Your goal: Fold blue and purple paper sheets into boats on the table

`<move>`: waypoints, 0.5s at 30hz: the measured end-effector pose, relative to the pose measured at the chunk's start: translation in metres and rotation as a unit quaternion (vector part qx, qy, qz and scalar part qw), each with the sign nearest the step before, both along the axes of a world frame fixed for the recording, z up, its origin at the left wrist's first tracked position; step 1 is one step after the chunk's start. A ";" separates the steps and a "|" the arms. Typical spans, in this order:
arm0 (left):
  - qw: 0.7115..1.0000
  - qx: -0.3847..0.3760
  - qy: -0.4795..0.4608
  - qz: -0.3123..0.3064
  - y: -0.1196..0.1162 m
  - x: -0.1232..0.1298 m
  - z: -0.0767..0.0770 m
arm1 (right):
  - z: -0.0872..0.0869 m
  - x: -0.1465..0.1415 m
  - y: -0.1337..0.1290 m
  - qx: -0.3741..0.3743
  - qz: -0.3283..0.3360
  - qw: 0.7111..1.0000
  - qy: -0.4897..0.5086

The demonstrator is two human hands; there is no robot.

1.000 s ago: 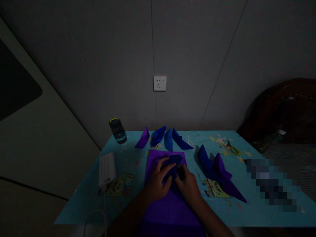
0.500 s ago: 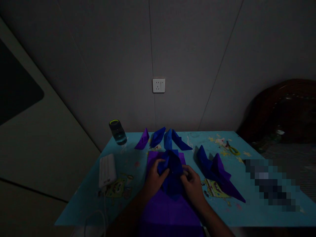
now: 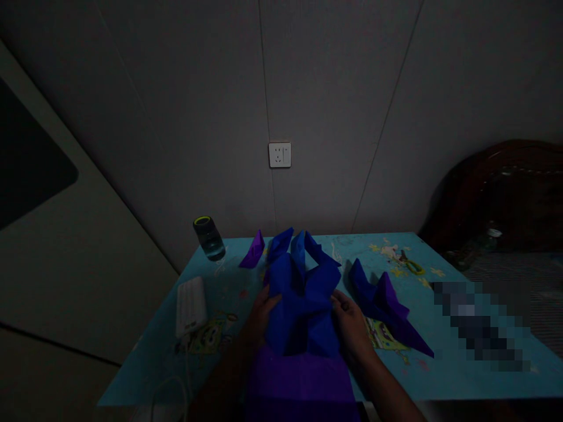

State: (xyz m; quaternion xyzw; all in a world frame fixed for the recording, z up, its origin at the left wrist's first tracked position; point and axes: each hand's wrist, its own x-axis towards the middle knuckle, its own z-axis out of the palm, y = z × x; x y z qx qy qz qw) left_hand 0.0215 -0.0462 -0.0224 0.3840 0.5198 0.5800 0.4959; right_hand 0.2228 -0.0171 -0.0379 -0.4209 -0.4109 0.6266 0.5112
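Observation:
A sheet of blue paper (image 3: 303, 310), creased and partly unfolded, spans the space between my two hands. My left hand (image 3: 263, 313) grips its left side, with the thumb on the front face. At the right edge, my right hand (image 3: 350, 321) holds it with bent fingers. Underneath lies purple paper (image 3: 303, 381), reaching to the table's front edge. Just behind stand folded paper boats: a purple one (image 3: 253, 251), a blue one (image 3: 280, 243) and another blue one (image 3: 324, 254). To the right of my right hand lies a large blue and purple folded piece (image 3: 387, 308).
A dark water bottle (image 3: 210, 239) stands at the table's back left, with a white power bank (image 3: 191, 306) and its cable nearer. Yellow-handled scissors (image 3: 412, 265) lie at the back right. A blurred-out object (image 3: 479, 325) rests at the right edge. Behind is a wall with a socket (image 3: 280, 155).
The blue paper has gone from a compact, bunched fold to a wider, opened-out shape. My hands have moved apart to its two sides. The view has shifted slightly.

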 end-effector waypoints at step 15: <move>0.974 -0.097 -0.054 0.200 -0.028 -0.060 0.025 | 0.035 0.053 0.009 -0.013 -0.042 0.999 -0.027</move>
